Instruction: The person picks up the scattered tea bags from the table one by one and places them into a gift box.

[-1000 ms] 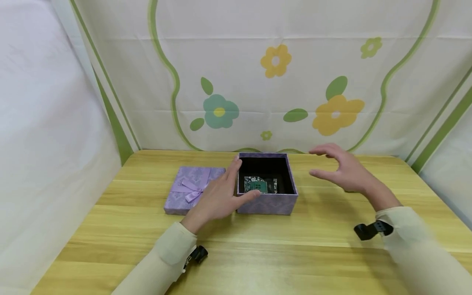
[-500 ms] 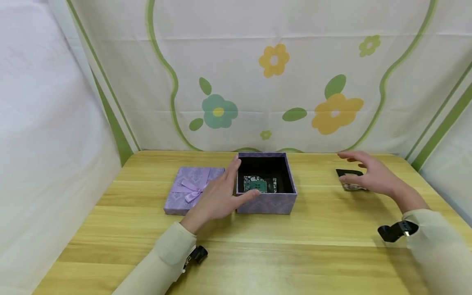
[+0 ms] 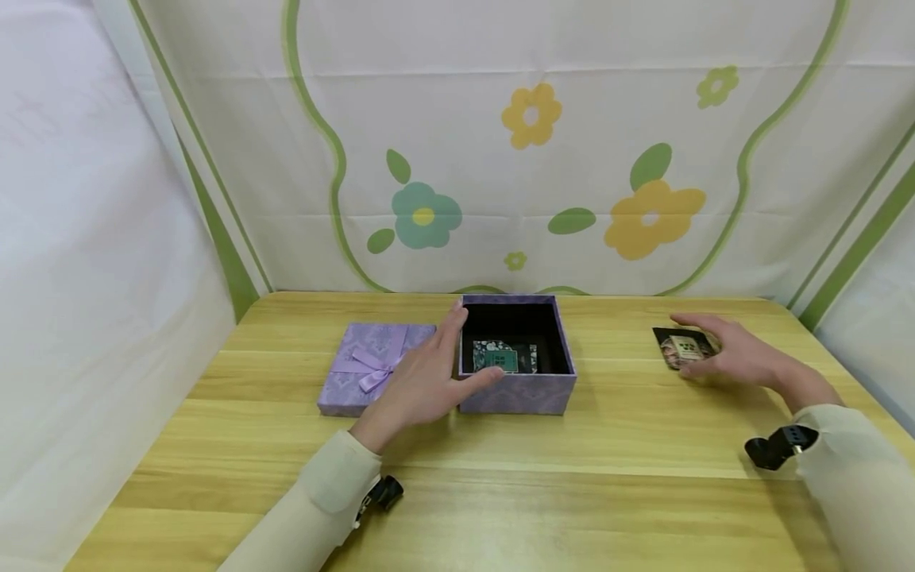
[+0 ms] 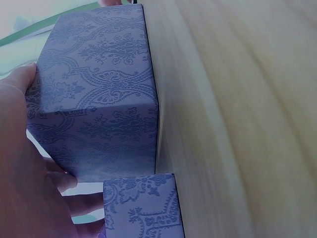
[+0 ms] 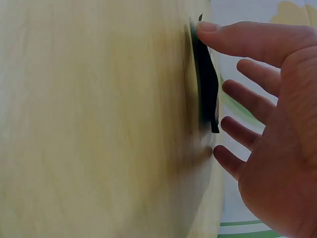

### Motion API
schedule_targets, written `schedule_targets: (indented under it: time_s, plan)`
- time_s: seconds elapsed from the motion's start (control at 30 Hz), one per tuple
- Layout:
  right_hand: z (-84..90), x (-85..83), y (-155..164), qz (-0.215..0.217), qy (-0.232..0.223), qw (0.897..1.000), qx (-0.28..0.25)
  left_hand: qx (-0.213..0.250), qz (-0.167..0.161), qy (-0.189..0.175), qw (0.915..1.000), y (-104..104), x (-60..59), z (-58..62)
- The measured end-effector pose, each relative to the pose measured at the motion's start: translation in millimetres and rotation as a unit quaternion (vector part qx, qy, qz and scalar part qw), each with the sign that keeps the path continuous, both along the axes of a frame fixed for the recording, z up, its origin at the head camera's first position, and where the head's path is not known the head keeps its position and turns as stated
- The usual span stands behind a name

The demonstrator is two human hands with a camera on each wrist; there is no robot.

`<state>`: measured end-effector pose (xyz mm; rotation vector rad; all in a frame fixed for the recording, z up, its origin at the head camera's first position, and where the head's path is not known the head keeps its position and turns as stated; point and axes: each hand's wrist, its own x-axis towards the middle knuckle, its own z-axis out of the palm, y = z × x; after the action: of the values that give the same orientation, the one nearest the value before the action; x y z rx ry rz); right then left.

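Observation:
A purple patterned gift box stands uncovered on the table, with a dark floral packet bearing a green label inside it. My left hand rests along the box's left side, fingers fairly straight, its thumb over the front rim. To the right, my right hand is low around a small black packet with a cream label. In the right wrist view the thumb meets one edge of this packet, and the other fingers are spread close to it, not gripping.
The box's purple lid, tied with a ribbon bow, lies left of the box, partly behind my left hand. All of it is on a wooden table. A white flower-printed cloth hangs behind the table.
My right hand has moved right from beside the box and come down around the small packet at the right. The left hand has stayed against the box.

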<state>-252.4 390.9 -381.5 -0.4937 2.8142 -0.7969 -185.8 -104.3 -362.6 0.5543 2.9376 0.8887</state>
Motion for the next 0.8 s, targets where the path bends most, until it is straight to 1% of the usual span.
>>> schedule_targets:
  time_s: [0.13,0.47,0.8]
  plan:
    - [-2.4,0.4,4.8,-0.003,-0.008,1.000,0.006,0.002,0.000,-0.001,1.0000,0.4,0.1,0.4]
    - [-6.6,-2.7,7.2,0.000,0.002,1.000,0.011,-0.001,0.001,-0.001,1.0000,0.3,0.3,-1.6]
    - [-3.6,-2.3,6.5,0.003,0.008,1.000,0.030,0.001,-0.003,-0.002,1.0000,0.0,0.0,-0.7]
